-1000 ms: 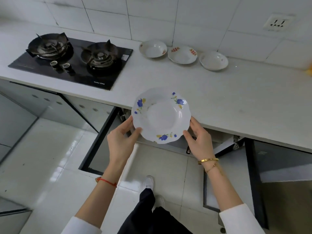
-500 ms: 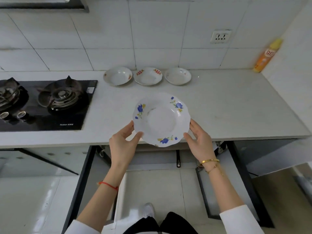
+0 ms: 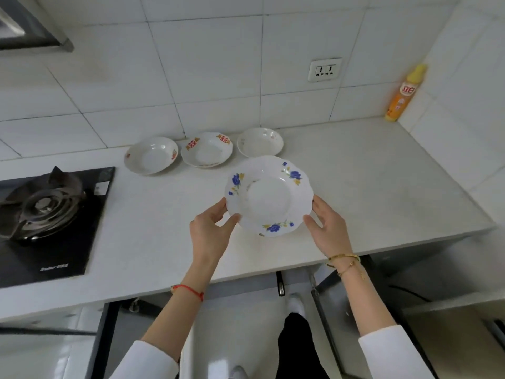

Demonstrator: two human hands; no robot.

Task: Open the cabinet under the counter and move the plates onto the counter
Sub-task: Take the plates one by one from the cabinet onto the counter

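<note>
Holding the blue-flowered plate (image 3: pixel 269 195) by its scalloped rim, I have my left hand (image 3: pixel 209 231) closed on its left edge, thumb on top and fingers below, and my right hand (image 3: pixel 326 228) closed on its right edge in the same kind of grip. The plate sits level between my hands above the white table (image 3: pixel 369 187), over the part nearer the front edge; I cannot tell whether its underside touches the surface. Three blue flower sprays mark its rim, at upper left, upper right and bottom.

Just behind it, three more plates stand in a row on the table along the tiled wall: a plate with small red marks (image 3: pixel 151 155) on the left, a plate with red and gold designs (image 3: pixel 207 149) in the middle, and a pale plate (image 3: pixel 260 142) on the right, the last one nearly meeting the far rim of the plate I hold.

To the left, a black gas stove (image 3: pixel 46 214) is set into the table. In the far right corner stands a yellow bottle (image 3: pixel 404 94), with a wall socket (image 3: pixel 324 69) to its left. Below the table's front edge, the cabinet doors (image 3: pixel 336 318) hang open.
</note>
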